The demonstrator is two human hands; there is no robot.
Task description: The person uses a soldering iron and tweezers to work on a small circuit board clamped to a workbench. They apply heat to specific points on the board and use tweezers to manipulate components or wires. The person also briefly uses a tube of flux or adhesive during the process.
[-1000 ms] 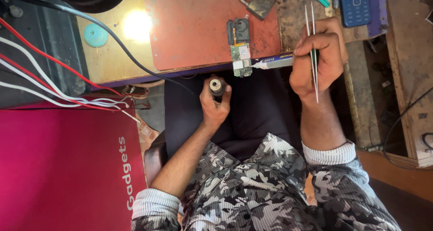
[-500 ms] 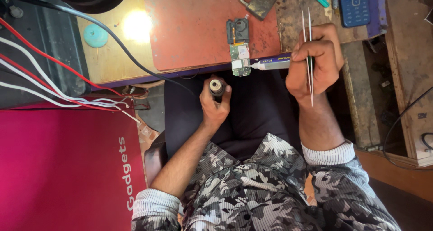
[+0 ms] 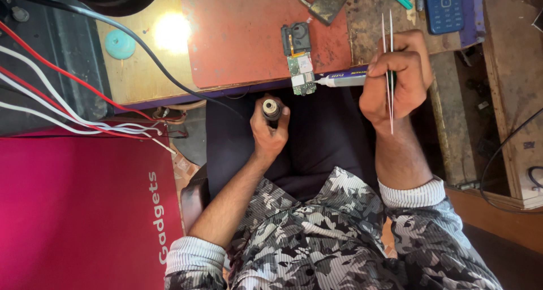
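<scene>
Circuit board (image 3: 301, 74) lies at the near edge of the red mat (image 3: 237, 35), below a black phone part (image 3: 296, 37). Right hand (image 3: 396, 78) is closed on a syringe tube (image 3: 344, 79) and tweezers (image 3: 389, 69), nozzle touching the board's right side. Left hand (image 3: 270, 129) grips a black cylindrical tool (image 3: 271, 109) below the bench edge. Advice: steady the wrist, dose sparingly

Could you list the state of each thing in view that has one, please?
Padlock: shackle closed, lying flat.
Circuit board: bare, out of its casing, at the mat's edge.
Tweezers: tips apart, in right hand.
Syringe tube: nozzle at the board.
Keypad phone: screen dark.
Left hand: gripping a dark cylindrical tool.
</scene>
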